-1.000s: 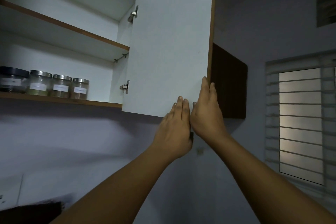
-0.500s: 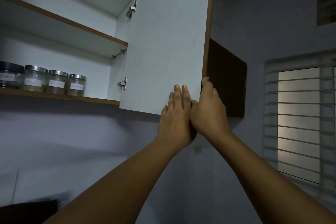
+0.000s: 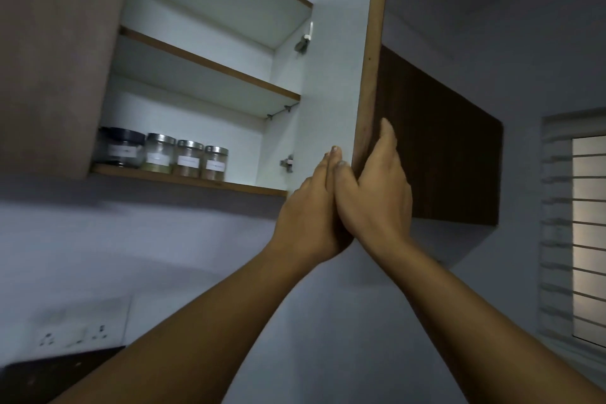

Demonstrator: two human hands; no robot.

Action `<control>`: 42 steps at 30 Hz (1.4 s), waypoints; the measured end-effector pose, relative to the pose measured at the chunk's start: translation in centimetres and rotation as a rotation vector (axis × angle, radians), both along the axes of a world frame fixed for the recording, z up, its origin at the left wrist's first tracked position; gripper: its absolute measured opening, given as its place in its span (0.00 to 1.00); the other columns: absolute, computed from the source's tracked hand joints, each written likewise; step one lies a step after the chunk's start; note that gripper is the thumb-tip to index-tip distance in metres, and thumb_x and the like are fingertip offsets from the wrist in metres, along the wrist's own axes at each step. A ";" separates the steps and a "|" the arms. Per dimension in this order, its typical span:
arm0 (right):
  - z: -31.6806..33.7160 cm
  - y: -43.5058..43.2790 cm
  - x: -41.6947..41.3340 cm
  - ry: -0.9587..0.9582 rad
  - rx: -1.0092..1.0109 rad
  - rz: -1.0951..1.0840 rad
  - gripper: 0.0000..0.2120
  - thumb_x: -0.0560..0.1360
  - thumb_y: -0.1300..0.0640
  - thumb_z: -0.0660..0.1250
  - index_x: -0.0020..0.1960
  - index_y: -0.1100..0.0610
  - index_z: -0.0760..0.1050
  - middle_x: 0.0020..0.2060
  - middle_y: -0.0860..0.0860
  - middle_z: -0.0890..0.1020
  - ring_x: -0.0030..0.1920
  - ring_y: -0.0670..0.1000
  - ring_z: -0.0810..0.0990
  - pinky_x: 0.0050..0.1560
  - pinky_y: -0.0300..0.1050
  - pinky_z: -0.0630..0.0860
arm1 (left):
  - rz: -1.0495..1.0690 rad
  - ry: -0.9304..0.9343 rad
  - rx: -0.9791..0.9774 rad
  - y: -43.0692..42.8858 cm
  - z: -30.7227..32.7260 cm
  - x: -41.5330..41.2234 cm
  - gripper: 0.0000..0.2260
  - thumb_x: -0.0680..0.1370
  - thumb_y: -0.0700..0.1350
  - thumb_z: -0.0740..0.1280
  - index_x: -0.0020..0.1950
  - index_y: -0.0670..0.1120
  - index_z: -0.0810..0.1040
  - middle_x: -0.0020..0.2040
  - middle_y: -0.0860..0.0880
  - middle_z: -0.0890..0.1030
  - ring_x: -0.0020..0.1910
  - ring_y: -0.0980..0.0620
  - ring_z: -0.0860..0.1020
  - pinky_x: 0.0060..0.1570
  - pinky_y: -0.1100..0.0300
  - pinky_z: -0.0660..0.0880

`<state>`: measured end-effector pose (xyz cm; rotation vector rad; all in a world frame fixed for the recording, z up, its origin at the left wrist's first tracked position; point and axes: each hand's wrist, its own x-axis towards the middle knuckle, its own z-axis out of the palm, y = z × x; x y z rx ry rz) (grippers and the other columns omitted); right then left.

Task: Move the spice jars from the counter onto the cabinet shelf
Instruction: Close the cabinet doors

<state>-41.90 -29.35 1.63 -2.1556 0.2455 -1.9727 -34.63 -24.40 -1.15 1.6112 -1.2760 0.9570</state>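
Spice jars [image 3: 164, 157] in a row of four on the lowest cabinet shelf [image 3: 249, 188], toward its left end: one dark-lidded jar [image 3: 122, 147] at far left, partly tucked behind the closed left door [image 3: 49, 59], then three metal-lidded ones touching or nearly touching, each with a pale label facing out. Upright, well back from the shelf's front edge. Probably lined up labels-forward so as to be read at a glance. Counter out of sight, so cannot tell whether any jar is left below. Nothing visible on the middle shelf [image 3: 210, 64] above.

Just right of the jars, bare shelf, then the hinge [image 3: 287, 163] and the open cabinet door [image 3: 331, 92], swung out almost edge-on to the camera, white inner face showing.

Both hands low on that door, near its bottom corner. Left hand [image 3: 311, 210] flat against the inner face, fingers straight and pressed together, holding nothing. Right hand [image 3: 377, 187] wrapped round the door's free edge, thumb on the inner side touching the left hand's fingertips, other fingers on the brown outer side, one stretched up along the edge. Likely placed so to steer the door and swing it to, which would suggest the shelving is done. Both forearms raised steeply, reaching up from below, wrists close together.

Beyond the door, a dark neighbouring cabinet [image 3: 442, 147]; farther right, a barred window [image 3: 587, 233]. Low on the left wall, a switch plate [image 3: 82, 334].
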 end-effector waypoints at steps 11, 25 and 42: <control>-0.1 10.3 8.8 -0.043 -0.039 0.255 0.27 0.75 0.53 0.60 0.73 0.45 0.59 0.47 0.47 0.68 0.51 0.48 0.69 0.50 0.44 0.73 | 0.200 -0.143 -0.139 11.8 -0.9 6.7 0.24 0.69 0.44 0.70 0.62 0.36 0.73 0.41 0.42 0.83 0.36 0.44 0.81 0.32 0.60 0.72; 1.1 16.3 19.7 0.387 -0.061 0.288 0.15 0.77 0.46 0.55 0.61 0.32 0.68 0.76 0.50 0.52 0.72 0.60 0.57 0.68 0.65 0.60 | 0.463 0.238 -0.212 17.5 -0.7 16.4 0.22 0.76 0.49 0.64 0.66 0.44 0.65 0.49 0.46 0.82 0.45 0.48 0.80 0.42 0.53 0.78; 1.9 19.0 30.0 0.591 -0.083 0.200 0.18 0.78 0.43 0.54 0.67 0.32 0.61 0.77 0.51 0.43 0.73 0.68 0.49 0.69 0.70 0.49 | 0.936 0.237 -0.080 19.2 -0.8 26.7 0.27 0.74 0.56 0.63 0.69 0.48 0.62 0.71 0.44 0.61 0.70 0.42 0.59 0.67 0.37 0.55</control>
